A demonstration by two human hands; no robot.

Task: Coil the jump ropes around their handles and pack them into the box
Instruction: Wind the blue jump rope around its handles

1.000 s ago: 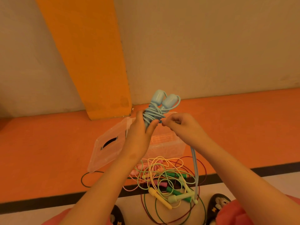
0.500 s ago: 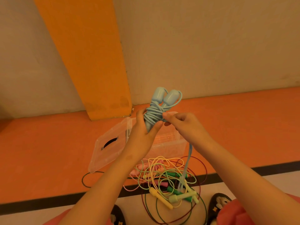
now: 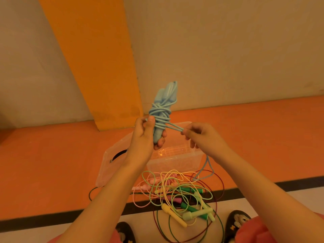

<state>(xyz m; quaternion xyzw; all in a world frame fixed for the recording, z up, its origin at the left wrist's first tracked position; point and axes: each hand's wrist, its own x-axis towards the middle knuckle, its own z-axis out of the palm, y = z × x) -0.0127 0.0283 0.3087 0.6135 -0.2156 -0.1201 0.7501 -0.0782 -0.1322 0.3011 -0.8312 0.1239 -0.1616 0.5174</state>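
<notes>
My left hand (image 3: 145, 135) grips the two light blue jump rope handles (image 3: 164, 100) upright, with several turns of blue cord wound around them. My right hand (image 3: 199, 135) pinches the blue cord just right of the bundle, pulled taut. The cord's loose tail (image 3: 207, 165) hangs below my right wrist toward the floor. Behind and below my hands stands the clear plastic box (image 3: 173, 160), open. In front of it lies a tangled pile of jump ropes (image 3: 177, 195) in pink, yellow, green and dark red, with yellow and green handles.
The box's clear lid (image 3: 112, 163) leans at its left side. An orange pillar (image 3: 98, 64) and a beige wall rise behind. A black line (image 3: 263, 186) crosses the orange floor. My black shoes (image 3: 236, 221) and red-clad knees sit at the bottom edge.
My right hand has drawn the cord out to the right of the bundle, away from the left hand. The handles now tilt more upright and the loose tail has shortened.
</notes>
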